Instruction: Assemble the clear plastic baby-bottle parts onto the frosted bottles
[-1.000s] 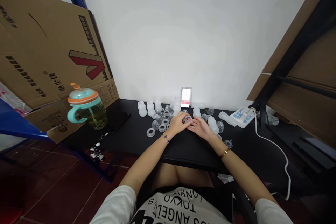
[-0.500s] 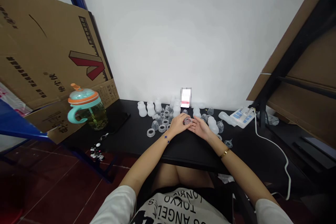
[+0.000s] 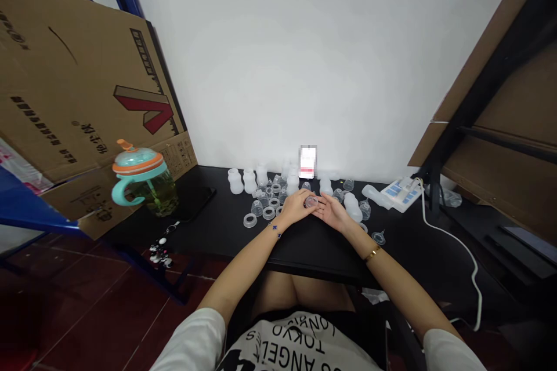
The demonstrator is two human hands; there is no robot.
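Small clear part (image 3: 310, 202): sits between my two hands, above the black table (image 3: 226, 232), centre of the desk, just in front of the row of parts at the back.

- Left hand (image 3: 298, 207): fingers curled closed around the part from the left side, thumb on the near side. Part is at my fingertips, not in the palm.
- Right hand (image 3: 333, 212): fingers stretched out toward the part, tips at its right edge. Too small to tell whether they pinch it or only touch it.
- Both wrists rest on the table edge; blue-charm bracelet (image 3: 274, 227) on the left, gold bracelet (image 3: 373, 253) on the right.

Around the grip:
- Frosted white bottles (image 3: 236, 181) stand along the wall side, just behind my hands.
- Clear rings (image 3: 250, 219) lie loose to the left of my left hand; one more frosted bottle (image 3: 351, 204) lies just right of my right hand.
- White device with blue buttons (image 3: 402, 193) far right, white cable (image 3: 452, 242) running off it.
- Teal cup with orange lid (image 3: 143, 179) and black phone (image 3: 198, 197) at the left end, well apart from the grip.
- Cardboard box (image 3: 87, 98) leans behind the cup.
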